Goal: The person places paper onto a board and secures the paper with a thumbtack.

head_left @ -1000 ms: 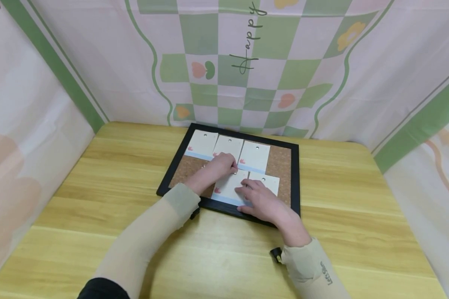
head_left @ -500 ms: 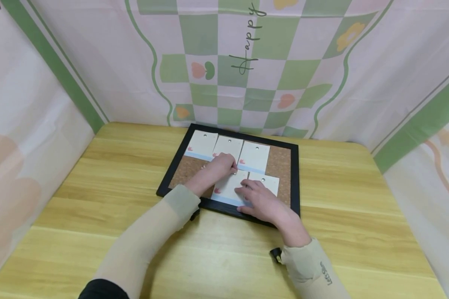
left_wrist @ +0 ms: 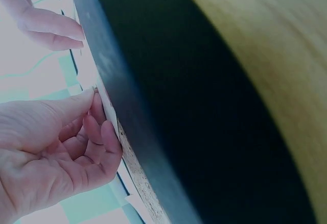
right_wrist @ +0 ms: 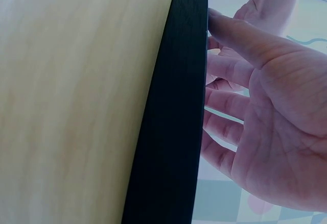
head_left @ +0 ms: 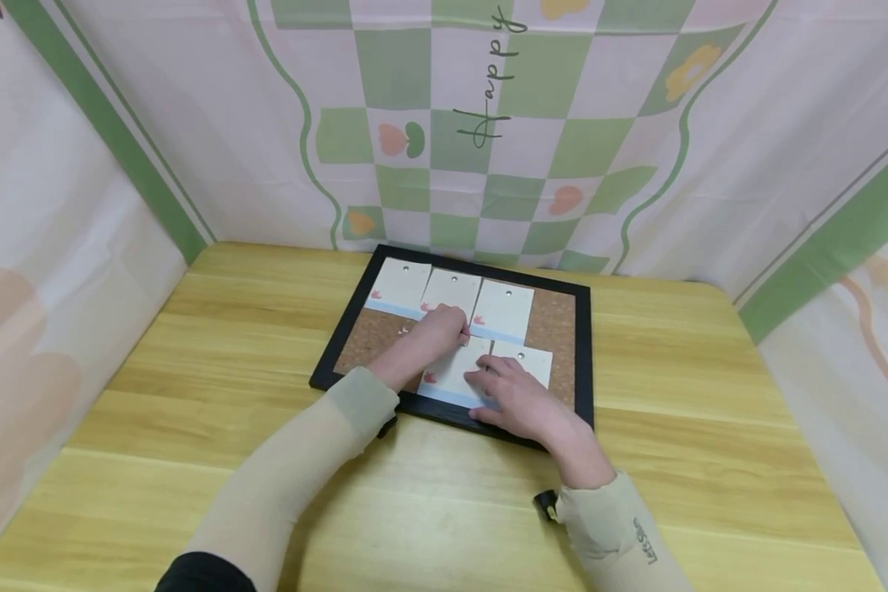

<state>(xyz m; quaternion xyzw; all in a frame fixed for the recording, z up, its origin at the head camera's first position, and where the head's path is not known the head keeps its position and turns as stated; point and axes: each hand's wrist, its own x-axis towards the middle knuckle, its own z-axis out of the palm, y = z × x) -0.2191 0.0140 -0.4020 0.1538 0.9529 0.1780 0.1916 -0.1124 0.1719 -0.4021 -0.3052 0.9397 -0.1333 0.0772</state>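
Observation:
A cork board (head_left: 555,316) with a black frame lies on the table, bearing several white cards with blue lower edges. My left hand (head_left: 438,329) is over the middle of the board, its fingers curled at the top edge of the lower-left card (head_left: 447,372). In the left wrist view, the thumb and index finger of the left hand (left_wrist: 56,147) pinch a small pushpin against the card, mostly hidden by the fingertips. My right hand (head_left: 514,395) rests with spread fingers on the lower cards, its thumb at the front of the frame, partly covering the lower-right card (head_left: 536,362).
Three cards stand in the upper row, among them the upper-right card (head_left: 503,311), each with a silvery pin near its top. Small clear pins (head_left: 404,330) are on the cork left of my left hand. The wooden table (head_left: 710,395) meets a patterned cloth backdrop (head_left: 459,197).
Almost nothing differs. The left wrist shifts very slightly, while the left fingers stay at the card's top edge and the right hand stays in place.

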